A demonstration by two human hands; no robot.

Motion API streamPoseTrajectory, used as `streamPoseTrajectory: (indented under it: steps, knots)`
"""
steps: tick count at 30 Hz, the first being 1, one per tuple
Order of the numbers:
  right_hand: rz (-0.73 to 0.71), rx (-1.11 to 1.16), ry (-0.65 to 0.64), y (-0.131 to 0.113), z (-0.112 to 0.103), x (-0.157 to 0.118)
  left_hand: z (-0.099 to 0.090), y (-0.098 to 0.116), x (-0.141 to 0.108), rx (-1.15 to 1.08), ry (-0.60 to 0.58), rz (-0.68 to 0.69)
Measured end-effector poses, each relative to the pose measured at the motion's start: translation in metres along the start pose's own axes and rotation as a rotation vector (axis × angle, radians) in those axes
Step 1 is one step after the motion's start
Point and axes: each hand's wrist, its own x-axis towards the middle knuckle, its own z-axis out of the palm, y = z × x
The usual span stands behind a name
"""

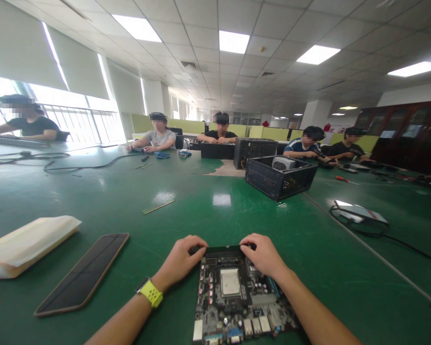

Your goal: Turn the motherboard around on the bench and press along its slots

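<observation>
A motherboard (217,311) lies flat on the green table in front of me, its ports facing me. The square metal top of the processor (230,282) shows near its middle. Along the far edge of the board stands a thin dark green RAM stick (222,248). My left hand (182,259) pinches the stick's left end between thumb and fingers. At its right end, my right hand (265,256) grips it the same way. Whether the stick is seated in its slot I cannot tell. A yellow-green watch strap (153,293) is on my left wrist.
Left of me lie a tablet-like dark device (84,273) and a paper packet (32,242). Another RAM stick (158,207) rests farther ahead. An open computer case (280,177) stands beyond, right of centre. A cabled device (361,213) sits right. Several people work around the table.
</observation>
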Motion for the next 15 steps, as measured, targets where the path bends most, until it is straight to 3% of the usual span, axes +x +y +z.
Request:
streamPoseTrajectory:
  steps: [15]
  knots:
    - [-0.007,-0.006,-0.013,-0.0014,-0.0009,-0.001,-0.0015,0.0008,-0.0011,0.017,-0.01,-0.001]
